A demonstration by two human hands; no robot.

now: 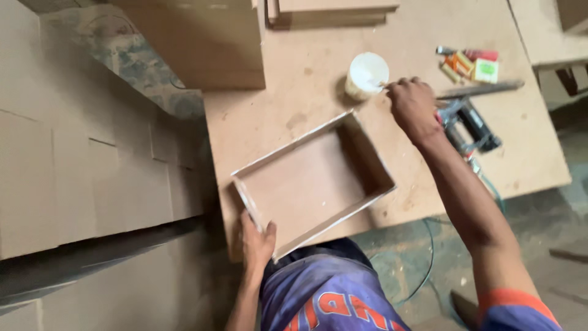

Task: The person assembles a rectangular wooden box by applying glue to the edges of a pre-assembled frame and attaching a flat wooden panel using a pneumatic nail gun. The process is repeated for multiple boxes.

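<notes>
Our left hand (pixel 256 240) grips the box's (pixel 312 181) near corner; our right hand (pixel 411 105) pinches a brush (pixel 381 85) at the far cup (pixel 366 75).

Tan wooden tray (pixel 306 184) with pale edges, white cup (pixel 366 75), purple shirt (pixel 324 300) with orange lettering

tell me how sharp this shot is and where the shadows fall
Head view: soft all over, with motion blur on the right hand at the white cup; even, dim light with no glare; the open wooden box throws shadow along its far inner wall, and the left hand grips its near corner; the floor at lower left is dark.
</notes>
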